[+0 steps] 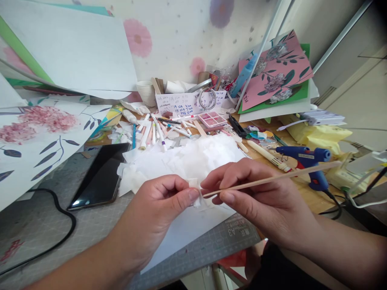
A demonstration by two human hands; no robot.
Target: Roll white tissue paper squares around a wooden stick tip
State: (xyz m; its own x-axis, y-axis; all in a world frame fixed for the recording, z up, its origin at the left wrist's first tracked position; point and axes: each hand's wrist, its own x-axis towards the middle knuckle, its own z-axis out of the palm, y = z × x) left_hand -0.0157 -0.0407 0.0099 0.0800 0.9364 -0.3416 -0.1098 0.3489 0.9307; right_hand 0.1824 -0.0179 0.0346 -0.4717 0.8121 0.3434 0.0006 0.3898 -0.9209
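Note:
Between the thumb and fingers of my left hand [169, 205] is a small piece of white tissue paper [196, 186]. My right hand [256, 197] pinches a thin wooden stick [272, 177], which slants up to the right. The stick's near tip meets or almost meets the tissue piece; whether they touch I cannot tell. Beneath and behind both hands lies a loose heap of white tissue pieces [211, 153] on a white paper sheet [178, 241]. The fingertips of my left hand partly hide the tissue piece.
A black phone [99, 175] lies left on the grey cutting mat [121, 233]. Markers [157, 133] and a pink palette [211, 119] are scattered behind the heap. A blue glue gun [311, 157] with a cord stands right. Flower pictures [54, 133] lean at the left.

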